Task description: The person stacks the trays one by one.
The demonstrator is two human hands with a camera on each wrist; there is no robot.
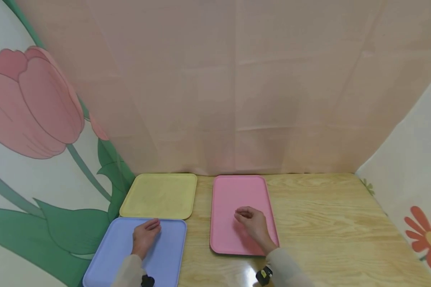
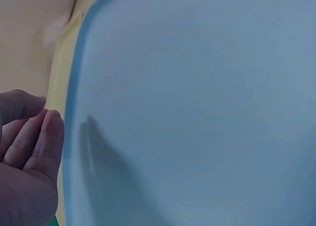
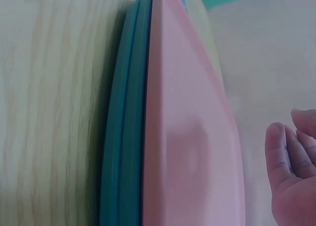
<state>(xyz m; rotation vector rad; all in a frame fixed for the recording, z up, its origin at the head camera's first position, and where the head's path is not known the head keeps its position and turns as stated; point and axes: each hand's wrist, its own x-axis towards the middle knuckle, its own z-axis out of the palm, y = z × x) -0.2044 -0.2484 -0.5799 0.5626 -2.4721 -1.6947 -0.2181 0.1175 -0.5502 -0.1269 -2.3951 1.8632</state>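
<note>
Both forearms are reaching in from the bottom edge of the head view, sleeves covering them to the wrists, a dark band showing on each. The left hand is lying lower left of centre, palm down, fingers loosely bent and holding nothing. The right hand is sitting just right of centre, fingers curling inward, empty too.

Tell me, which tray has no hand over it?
The yellow tray, at the back left. The left hand is over the blue tray and the right hand over the pink tray.
</note>
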